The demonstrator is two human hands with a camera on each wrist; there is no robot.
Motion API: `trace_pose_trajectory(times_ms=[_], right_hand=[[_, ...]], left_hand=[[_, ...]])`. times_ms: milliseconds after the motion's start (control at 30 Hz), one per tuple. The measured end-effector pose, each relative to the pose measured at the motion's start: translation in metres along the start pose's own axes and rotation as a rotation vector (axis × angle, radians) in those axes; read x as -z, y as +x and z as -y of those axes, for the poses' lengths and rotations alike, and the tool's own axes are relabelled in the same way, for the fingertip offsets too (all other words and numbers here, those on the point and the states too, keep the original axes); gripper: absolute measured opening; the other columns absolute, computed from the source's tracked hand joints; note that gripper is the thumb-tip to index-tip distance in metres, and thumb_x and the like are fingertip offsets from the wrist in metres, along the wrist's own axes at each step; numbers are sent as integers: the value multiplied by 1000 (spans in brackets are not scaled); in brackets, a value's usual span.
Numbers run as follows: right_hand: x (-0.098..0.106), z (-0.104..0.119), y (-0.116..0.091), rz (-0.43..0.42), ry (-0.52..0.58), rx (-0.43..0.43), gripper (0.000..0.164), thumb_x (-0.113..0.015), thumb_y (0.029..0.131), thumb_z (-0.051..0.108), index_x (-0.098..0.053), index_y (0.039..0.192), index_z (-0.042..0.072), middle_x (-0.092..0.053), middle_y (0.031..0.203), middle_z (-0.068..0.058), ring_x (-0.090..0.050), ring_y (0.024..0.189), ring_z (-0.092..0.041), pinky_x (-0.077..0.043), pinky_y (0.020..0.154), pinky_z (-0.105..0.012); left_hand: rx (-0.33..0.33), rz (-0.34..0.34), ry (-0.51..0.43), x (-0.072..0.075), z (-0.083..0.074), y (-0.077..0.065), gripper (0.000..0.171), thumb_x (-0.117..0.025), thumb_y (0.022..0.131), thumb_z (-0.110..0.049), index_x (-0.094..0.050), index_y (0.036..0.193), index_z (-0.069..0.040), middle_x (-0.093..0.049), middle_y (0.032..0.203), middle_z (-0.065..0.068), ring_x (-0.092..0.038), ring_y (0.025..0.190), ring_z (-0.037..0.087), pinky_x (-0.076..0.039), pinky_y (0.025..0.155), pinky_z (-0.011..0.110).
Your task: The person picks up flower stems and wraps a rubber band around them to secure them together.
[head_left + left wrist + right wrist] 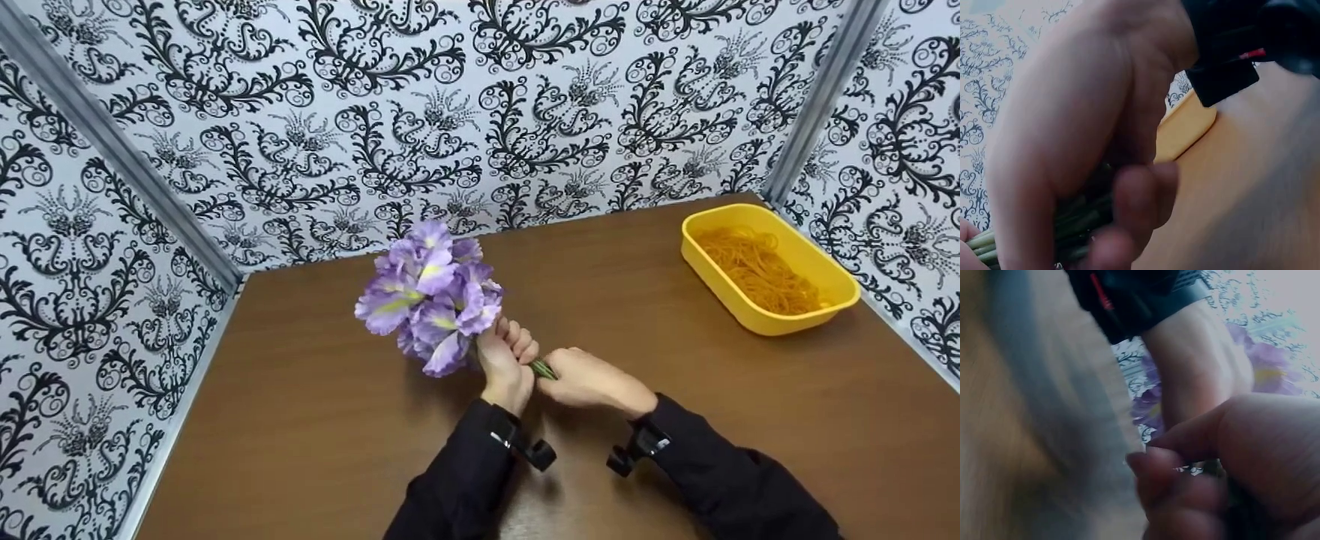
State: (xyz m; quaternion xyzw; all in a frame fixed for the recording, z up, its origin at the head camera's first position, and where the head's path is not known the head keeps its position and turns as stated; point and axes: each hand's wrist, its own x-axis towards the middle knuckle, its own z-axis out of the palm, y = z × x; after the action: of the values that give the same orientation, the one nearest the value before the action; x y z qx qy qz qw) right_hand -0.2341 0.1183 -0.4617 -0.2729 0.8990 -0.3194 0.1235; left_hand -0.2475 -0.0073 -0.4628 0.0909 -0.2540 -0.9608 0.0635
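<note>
A bunch of purple artificial flowers (439, 296) with yellow streaks leans to the left above the table. Just below the blossoms, my left hand (508, 364) grips the green stems (541, 368). My right hand (589, 379) curls round the lower end of the same stems, close beside the left. In the left wrist view the stems (1081, 222) run through the left hand's curled fingers (1140, 194). The right wrist view has the right hand's bent fingers (1179, 495) in front, with purple petals (1272, 371) behind the left wrist.
A yellow plastic tub (780, 322) holding a tangle of orange-brown rubber bands (757, 270) stands at the back right of the brown table (315, 420). Black-and-white patterned panels (450, 112) enclose the back and sides.
</note>
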Motion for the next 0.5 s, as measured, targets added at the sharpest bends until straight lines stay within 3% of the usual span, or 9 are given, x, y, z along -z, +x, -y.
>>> trace_pose_trajectory(times_ms=[100, 233, 500], right_hand=[[-4, -3, 2, -70, -123, 29, 37, -54, 94, 18, -39, 61, 19, -32, 57, 9, -35, 49, -9, -29, 48, -25], [-8, -3, 3, -108, -176, 43, 39, -53, 96, 17, -37, 60, 20, -32, 56, 9, -36, 48, -10, -31, 46, -26], [-18, 2, 1, -155, -255, 95, 40, -54, 94, 16, -36, 59, 20, -33, 55, 9, -39, 47, -11, -36, 43, -30]], left_hand=[[5, 10, 20, 1, 1, 1, 41, -37, 99, -13, -29, 59, -20, -25, 50, -9, -24, 40, 1, -15, 41, 14], [37, 17, 10, 7, -3, 3, 41, -35, 99, -11, -29, 60, -19, -26, 51, -9, -28, 41, 1, -20, 41, 14], [184, 37, -216, 19, -24, 9, 36, -37, 93, -8, -30, 58, -18, -23, 52, -9, -26, 40, 1, -19, 41, 12]])
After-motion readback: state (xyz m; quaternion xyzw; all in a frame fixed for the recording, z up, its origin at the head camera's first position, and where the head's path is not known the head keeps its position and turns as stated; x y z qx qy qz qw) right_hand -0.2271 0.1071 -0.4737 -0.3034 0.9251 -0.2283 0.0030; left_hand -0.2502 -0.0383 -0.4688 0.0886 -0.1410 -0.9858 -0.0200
